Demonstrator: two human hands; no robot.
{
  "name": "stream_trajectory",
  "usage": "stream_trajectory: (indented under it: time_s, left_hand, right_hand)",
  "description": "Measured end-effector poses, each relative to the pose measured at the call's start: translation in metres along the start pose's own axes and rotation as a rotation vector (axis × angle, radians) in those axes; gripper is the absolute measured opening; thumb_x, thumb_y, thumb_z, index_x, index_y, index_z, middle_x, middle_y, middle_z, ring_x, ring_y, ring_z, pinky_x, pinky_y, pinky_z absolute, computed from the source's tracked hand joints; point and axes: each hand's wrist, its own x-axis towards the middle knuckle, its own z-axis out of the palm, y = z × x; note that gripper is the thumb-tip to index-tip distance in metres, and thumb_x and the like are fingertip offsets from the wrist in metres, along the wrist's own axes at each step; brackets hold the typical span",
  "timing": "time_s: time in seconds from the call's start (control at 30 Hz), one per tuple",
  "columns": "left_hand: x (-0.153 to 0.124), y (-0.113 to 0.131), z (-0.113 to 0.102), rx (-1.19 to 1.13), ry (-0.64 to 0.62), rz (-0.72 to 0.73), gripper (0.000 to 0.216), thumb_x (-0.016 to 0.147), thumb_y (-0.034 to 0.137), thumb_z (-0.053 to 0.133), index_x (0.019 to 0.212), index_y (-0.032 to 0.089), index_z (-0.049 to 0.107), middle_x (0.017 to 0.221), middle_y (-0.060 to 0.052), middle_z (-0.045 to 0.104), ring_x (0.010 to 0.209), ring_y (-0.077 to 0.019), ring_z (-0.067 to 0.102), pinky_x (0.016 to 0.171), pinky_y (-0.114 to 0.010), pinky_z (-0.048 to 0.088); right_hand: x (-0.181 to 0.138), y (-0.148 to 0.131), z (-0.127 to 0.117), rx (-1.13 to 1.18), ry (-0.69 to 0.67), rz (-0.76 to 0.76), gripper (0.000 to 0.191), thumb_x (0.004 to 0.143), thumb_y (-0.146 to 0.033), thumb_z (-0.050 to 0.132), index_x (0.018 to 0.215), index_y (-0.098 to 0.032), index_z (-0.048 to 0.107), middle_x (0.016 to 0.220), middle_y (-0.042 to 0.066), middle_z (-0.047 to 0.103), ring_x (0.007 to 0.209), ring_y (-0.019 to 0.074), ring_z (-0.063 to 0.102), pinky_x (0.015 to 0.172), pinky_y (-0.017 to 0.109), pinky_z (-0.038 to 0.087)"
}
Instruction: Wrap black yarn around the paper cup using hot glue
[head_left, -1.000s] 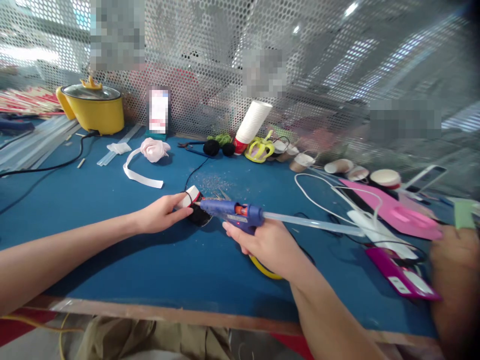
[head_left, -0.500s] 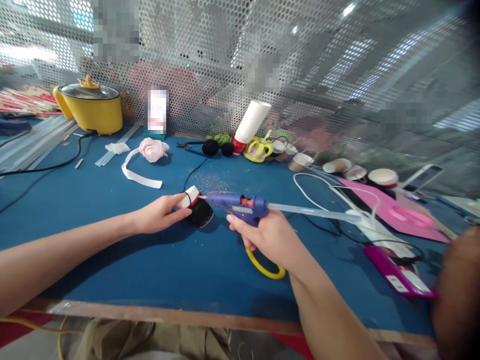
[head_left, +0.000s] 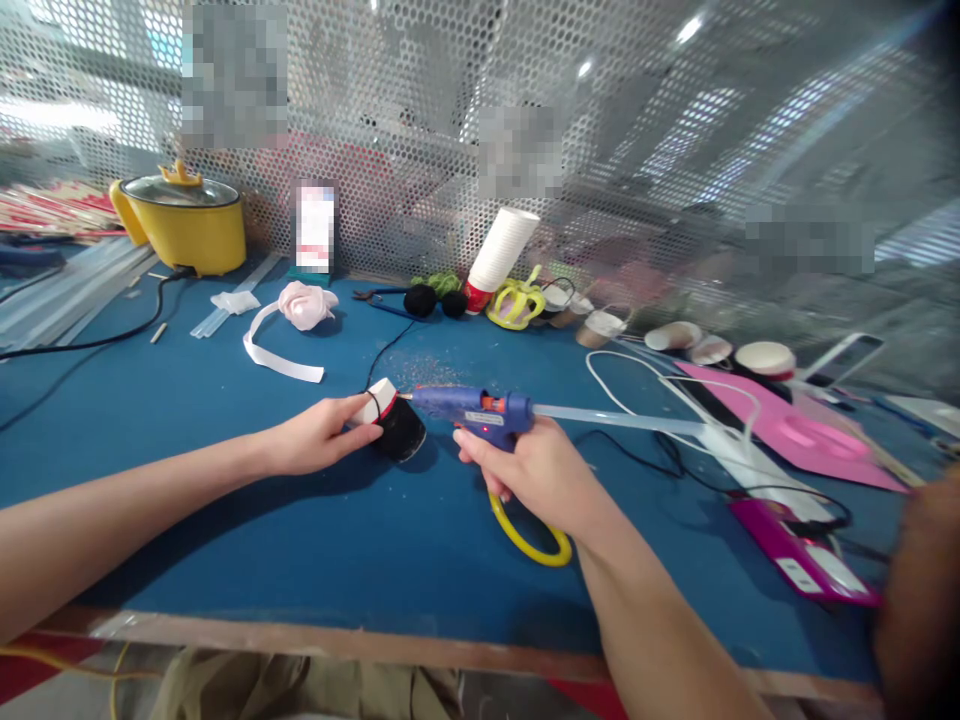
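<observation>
Lit bright, fairly even, apparently from overhead. Glares white far L & in small spots far R of ctr, seen thru mesh panel (head_left: 420, 140). Drops soft shadow onto blue tabletop (head_left: 315, 560) below left hand (head_left: 322, 437). Glows white at phone (head_left: 315, 230), w/ blocky pixelation there + over 3 bg patches. Reads sharpest mid-scene, e.g. glue gun (head_left: 472, 405). Blurs & stretches twd R edge; darkens in far R corner.
</observation>
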Motion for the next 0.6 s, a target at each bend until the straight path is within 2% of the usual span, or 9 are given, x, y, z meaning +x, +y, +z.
stream_trajectory:
  time_s: [0.17,0.6]
  left_hand:
    - [-0.0014,0.0006,-0.0006,-0.010,-0.011,0.000,0.024,0.084,0.036,0.038,0.073,0.015,0.042,0.059,0.005,0.037,0.053,-0.0079,0.033,0.049,-0.020,0.030]
    - [-0.0014,0.0010,-0.0003,0.012,-0.015,-0.019,0.026,0.084,0.037,0.037,0.070,0.016,0.040,0.059,0.005,0.036,0.054,-0.0083,0.032,0.051,-0.021,0.031]
  right_hand:
    - [0.0005,-0.0005,0.0001,-0.009,-0.004,0.006,0.029,0.077,-0.037,0.050,0.055,-0.018,0.050,0.039,-0.002,0.054,0.036,0.0103,0.052,0.042,0.021,0.044]
    - [-0.0034,-0.0050,-0.0010,0.005,-0.015,0.020,0.029,0.077,-0.036,0.050,0.053,-0.019,0.049,0.037,-0.002,0.052,0.040,0.0128,0.055,0.041,0.022,0.044]
